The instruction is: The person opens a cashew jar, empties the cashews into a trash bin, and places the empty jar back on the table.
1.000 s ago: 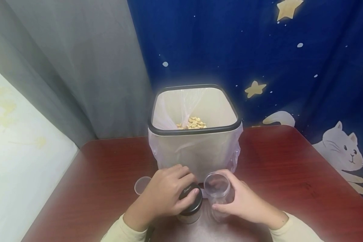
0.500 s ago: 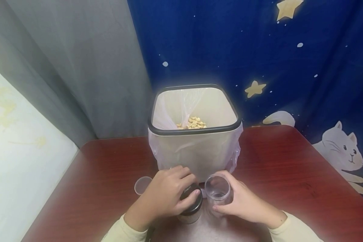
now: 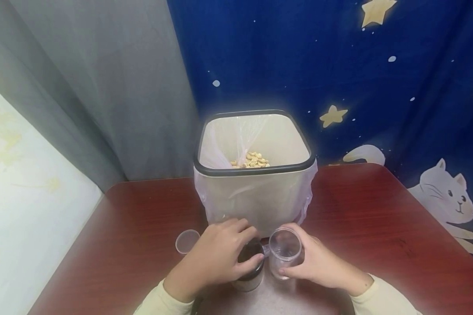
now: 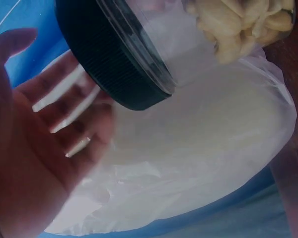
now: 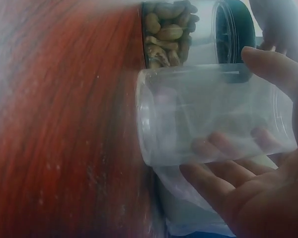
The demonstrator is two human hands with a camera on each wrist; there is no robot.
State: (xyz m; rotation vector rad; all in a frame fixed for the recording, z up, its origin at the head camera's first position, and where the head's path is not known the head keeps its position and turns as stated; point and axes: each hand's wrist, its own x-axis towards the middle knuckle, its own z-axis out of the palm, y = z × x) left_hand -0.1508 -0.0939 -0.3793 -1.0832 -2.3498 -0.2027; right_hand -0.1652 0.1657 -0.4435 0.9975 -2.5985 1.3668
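Observation:
A clear jar with a black lid [image 3: 252,276] stands at the front of the bin, partly filled with pale nuts [image 5: 164,37] that look like peanuts in their shells. Over that lid hovers my left hand [image 3: 218,253]; in the left wrist view its fingers [image 4: 84,124] are spread and its thumb stands away from the lid [image 4: 114,54]. Just to the right, my right hand [image 3: 317,260] holds a clear lidless jar [image 5: 203,114] upright on the table, thumb on one side and fingers round the other. I see nothing inside this jar.
A cream bin [image 3: 256,201] with a black rim and a plastic liner stands behind the jars, with nuts [image 3: 254,160] inside. A clear round disc [image 3: 187,241] lies left of my left hand. The red-brown table [image 3: 370,210] runs to a patterned blue curtain [image 3: 299,52].
My right hand has shifted the lidless jar slightly to the right and stood it more upright. My left hand has moved slightly right, staying over the black lid.

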